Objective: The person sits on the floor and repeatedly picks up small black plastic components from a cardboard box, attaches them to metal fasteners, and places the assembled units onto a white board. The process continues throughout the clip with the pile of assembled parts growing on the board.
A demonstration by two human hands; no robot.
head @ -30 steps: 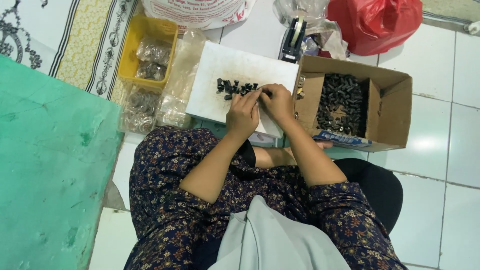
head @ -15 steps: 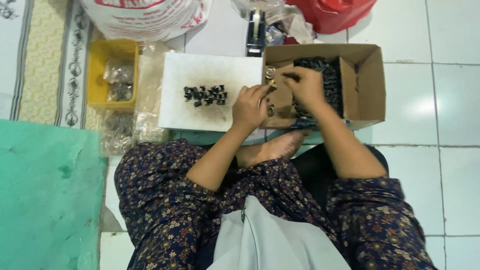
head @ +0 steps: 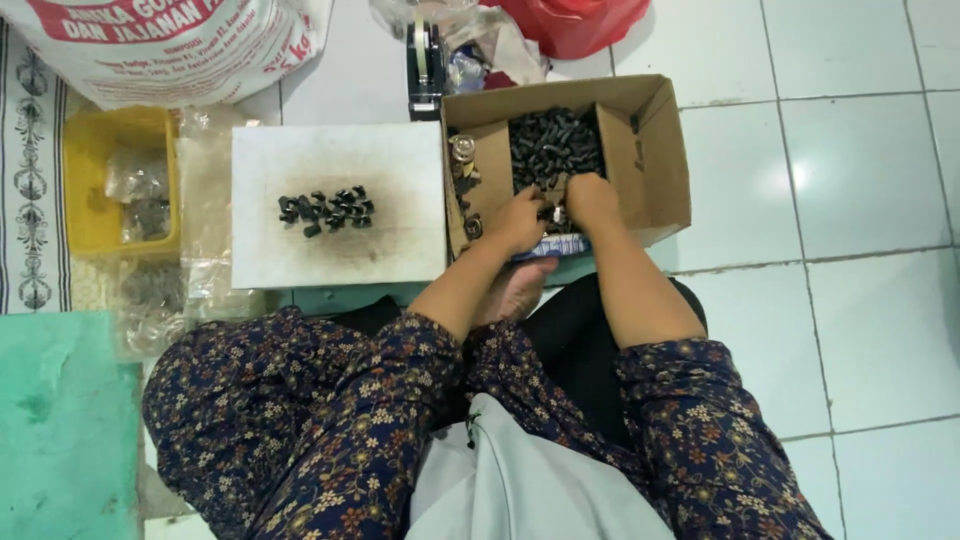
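Both hands, left hand (head: 518,218) and right hand (head: 590,198), reach into the cardboard box (head: 660,150) of dark parts (head: 552,145); grip cannot be told. White board (head: 340,150) with more parts lies left; tape dispenser (head: 425,60) behind.

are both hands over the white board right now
No, the left hand and right hand are both inside the cardboard box, among the dark parts, beside the white board.

Cardboard box (head: 660,150) walls hem both hands, tape dispenser (head: 425,60) behind, bare white board (head: 340,250) left
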